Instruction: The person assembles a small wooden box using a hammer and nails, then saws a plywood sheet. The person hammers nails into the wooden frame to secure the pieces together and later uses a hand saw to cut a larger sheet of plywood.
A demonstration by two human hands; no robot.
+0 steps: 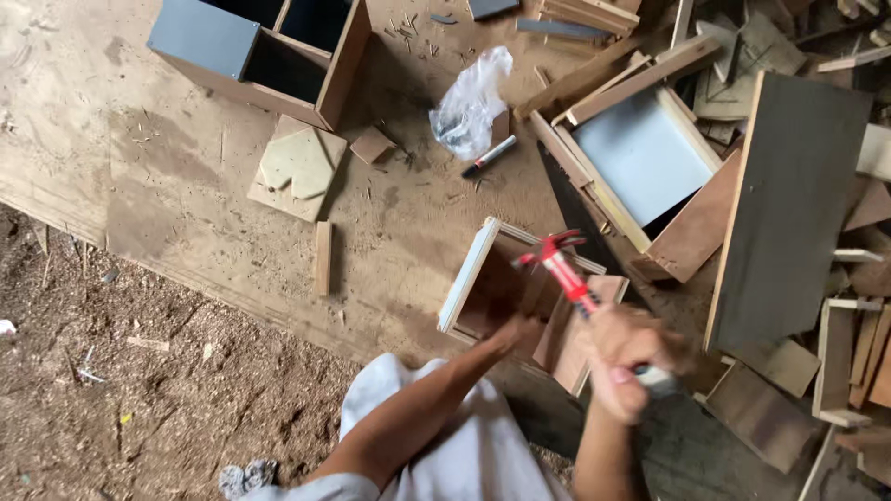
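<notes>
A large plywood sheet (232,186) is lying flat over an earthen floor (139,399) strewn with sawdust and chips. Daylight is falling evenly across it. A heap of offcut boards (835,278) is piling up along one side, and a grey-faced cabinet box (260,46) is sitting at the far edge.

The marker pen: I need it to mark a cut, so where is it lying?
In the head view the marker pen lies on the plywood floor at upper centre, just below the crumpled clear plastic bag and left of the open grey-bottomed box.
</notes>
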